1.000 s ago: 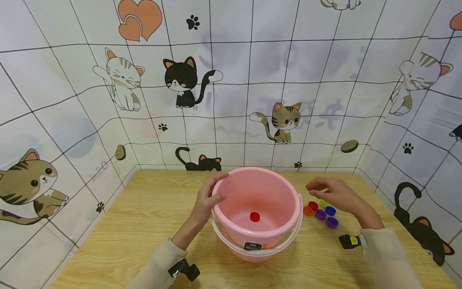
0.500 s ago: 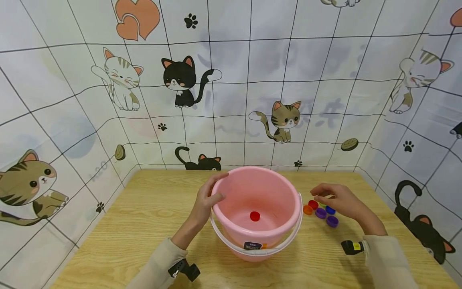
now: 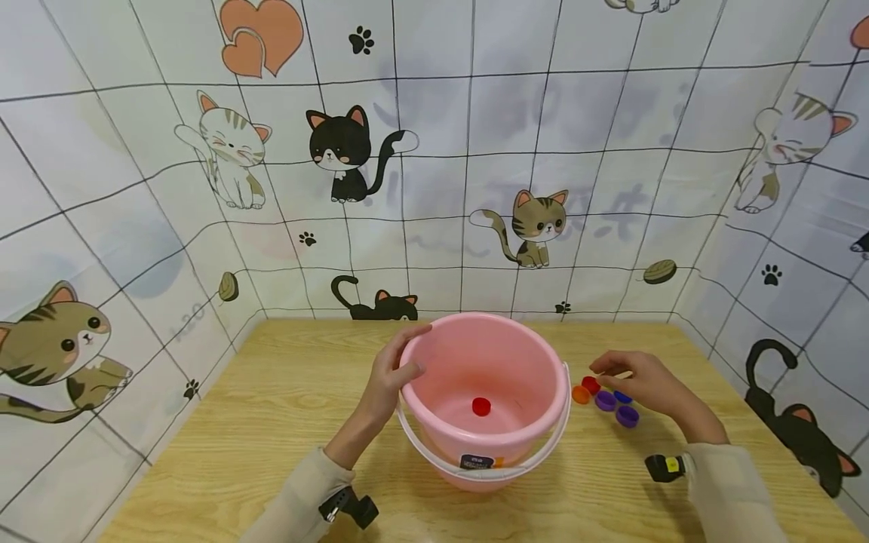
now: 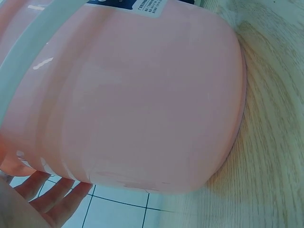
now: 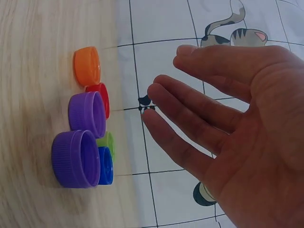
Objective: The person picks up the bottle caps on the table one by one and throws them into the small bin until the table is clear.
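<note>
A pink bucket (image 3: 468,354) stands on the table, slightly right of centre, with one red bottle cap (image 3: 481,407) on its inside bottom. My left hand (image 3: 383,385) grips the bucket's left rim, thumb inside and fingers along the outer wall. To the right of the bucket, my right hand (image 3: 638,381) hovers over a cluster of bottle caps, holding nothing. In the right wrist view its fingers are loosely extended, apart from the caps: orange (image 5: 88,66), red (image 5: 100,99), two purple ones, blue (image 5: 106,166) and green (image 5: 107,142). The hand hides the green cap in the head view.
The bucket's white handle (image 3: 485,474) hangs down over its front. A wooden table (image 3: 299,422) carries everything. White sheets with printed cats (image 3: 536,230) form walls behind and on both sides.
My right hand has moved slightly right and lower over the caps, covering the green one in the head view. The left hand and the bucket have stayed in place.
</note>
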`<state>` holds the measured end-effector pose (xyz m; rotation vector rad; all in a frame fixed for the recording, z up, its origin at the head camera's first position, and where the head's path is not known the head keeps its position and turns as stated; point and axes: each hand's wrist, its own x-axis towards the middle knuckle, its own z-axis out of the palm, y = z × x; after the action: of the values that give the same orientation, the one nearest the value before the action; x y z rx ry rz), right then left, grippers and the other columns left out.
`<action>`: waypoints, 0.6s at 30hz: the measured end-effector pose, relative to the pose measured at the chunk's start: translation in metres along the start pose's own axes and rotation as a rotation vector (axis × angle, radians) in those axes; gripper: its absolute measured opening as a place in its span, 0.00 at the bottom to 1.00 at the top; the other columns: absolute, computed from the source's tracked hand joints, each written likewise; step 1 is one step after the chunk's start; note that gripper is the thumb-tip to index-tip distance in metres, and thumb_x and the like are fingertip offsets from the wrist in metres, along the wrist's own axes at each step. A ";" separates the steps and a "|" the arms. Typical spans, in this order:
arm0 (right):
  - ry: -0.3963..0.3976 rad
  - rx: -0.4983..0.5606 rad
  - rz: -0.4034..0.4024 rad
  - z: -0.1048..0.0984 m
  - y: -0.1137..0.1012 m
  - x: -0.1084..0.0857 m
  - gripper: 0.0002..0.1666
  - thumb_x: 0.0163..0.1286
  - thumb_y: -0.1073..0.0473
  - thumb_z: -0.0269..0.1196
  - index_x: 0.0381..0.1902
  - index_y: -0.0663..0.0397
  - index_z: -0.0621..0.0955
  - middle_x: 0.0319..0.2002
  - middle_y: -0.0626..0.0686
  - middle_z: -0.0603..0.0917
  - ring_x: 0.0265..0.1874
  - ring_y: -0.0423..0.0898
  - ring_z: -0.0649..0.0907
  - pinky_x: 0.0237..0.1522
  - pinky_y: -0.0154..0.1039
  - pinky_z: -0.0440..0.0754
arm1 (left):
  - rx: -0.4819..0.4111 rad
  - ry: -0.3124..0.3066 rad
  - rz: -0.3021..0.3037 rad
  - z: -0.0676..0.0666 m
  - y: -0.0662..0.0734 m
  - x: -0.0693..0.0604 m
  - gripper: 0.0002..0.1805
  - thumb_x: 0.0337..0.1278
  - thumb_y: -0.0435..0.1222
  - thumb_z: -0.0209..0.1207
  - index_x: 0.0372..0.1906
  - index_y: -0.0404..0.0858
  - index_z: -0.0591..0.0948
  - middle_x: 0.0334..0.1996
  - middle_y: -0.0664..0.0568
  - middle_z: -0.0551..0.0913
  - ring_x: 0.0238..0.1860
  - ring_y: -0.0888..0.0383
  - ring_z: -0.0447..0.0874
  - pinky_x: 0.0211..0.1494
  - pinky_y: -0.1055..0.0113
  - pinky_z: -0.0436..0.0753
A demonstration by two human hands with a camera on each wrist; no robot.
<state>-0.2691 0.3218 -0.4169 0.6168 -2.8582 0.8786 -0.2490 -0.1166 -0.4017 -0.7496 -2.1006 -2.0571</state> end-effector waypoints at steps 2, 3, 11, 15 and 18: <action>-0.005 0.005 0.015 0.001 0.002 -0.001 0.10 0.71 0.60 0.66 0.48 0.56 0.86 0.46 0.55 0.90 0.44 0.50 0.88 0.40 0.32 0.85 | 0.000 -0.002 0.004 0.000 -0.001 0.000 0.35 0.56 0.37 0.54 0.72 0.38 0.72 0.66 0.34 0.76 0.59 0.34 0.79 0.50 0.37 0.86; -0.009 0.005 0.019 0.001 0.003 -0.002 0.11 0.71 0.60 0.66 0.48 0.57 0.86 0.46 0.55 0.90 0.44 0.51 0.88 0.40 0.32 0.85 | 0.002 -0.001 0.006 0.001 -0.001 0.000 0.35 0.56 0.37 0.54 0.72 0.38 0.72 0.66 0.34 0.76 0.59 0.34 0.80 0.49 0.38 0.87; -0.044 0.017 0.062 0.004 0.012 -0.006 0.13 0.69 0.60 0.68 0.49 0.59 0.86 0.44 0.53 0.89 0.44 0.52 0.86 0.39 0.33 0.84 | 0.000 0.006 -0.008 0.002 0.000 -0.002 0.35 0.56 0.37 0.55 0.72 0.39 0.72 0.66 0.35 0.76 0.60 0.35 0.79 0.51 0.37 0.86; -0.043 0.003 0.086 0.004 0.015 -0.007 0.14 0.68 0.59 0.69 0.49 0.59 0.86 0.44 0.54 0.89 0.45 0.53 0.86 0.41 0.37 0.84 | -0.005 0.005 -0.001 0.002 0.000 -0.001 0.35 0.56 0.37 0.54 0.72 0.39 0.72 0.66 0.34 0.76 0.59 0.33 0.79 0.50 0.36 0.86; -0.012 -0.022 0.101 0.004 0.016 -0.006 0.13 0.68 0.59 0.69 0.48 0.59 0.86 0.46 0.57 0.89 0.47 0.57 0.86 0.44 0.46 0.87 | -0.006 0.002 0.001 0.002 0.000 -0.001 0.35 0.56 0.37 0.54 0.72 0.38 0.72 0.66 0.33 0.76 0.59 0.32 0.79 0.49 0.36 0.86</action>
<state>-0.2697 0.3343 -0.4297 0.4811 -2.9287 0.8579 -0.2482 -0.1151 -0.4024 -0.7481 -2.0942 -2.0633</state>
